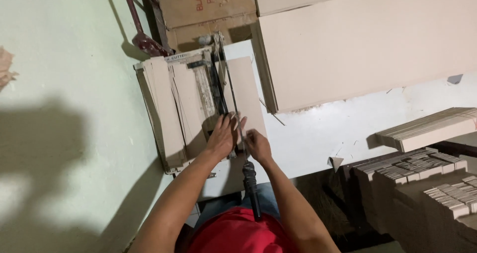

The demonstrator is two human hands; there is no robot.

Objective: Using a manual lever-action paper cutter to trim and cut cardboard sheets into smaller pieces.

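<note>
Your red shirt (233,235) fills the bottom centre of the frame, with the black grip of the cutter's lever arm (250,183) just above it. Your left hand (222,135) lies flat, fingers spread, pressing a tan cardboard sheet (247,96) on the paper cutter (198,91). Your right hand (258,144), fingers curled, rests on the sheet's near edge beside the blade. Further up, a large beige cardboard panel (362,44) covers the white worktop (323,134). Stacks of cut cardboard strips (422,129) sit at the lower right.
</note>
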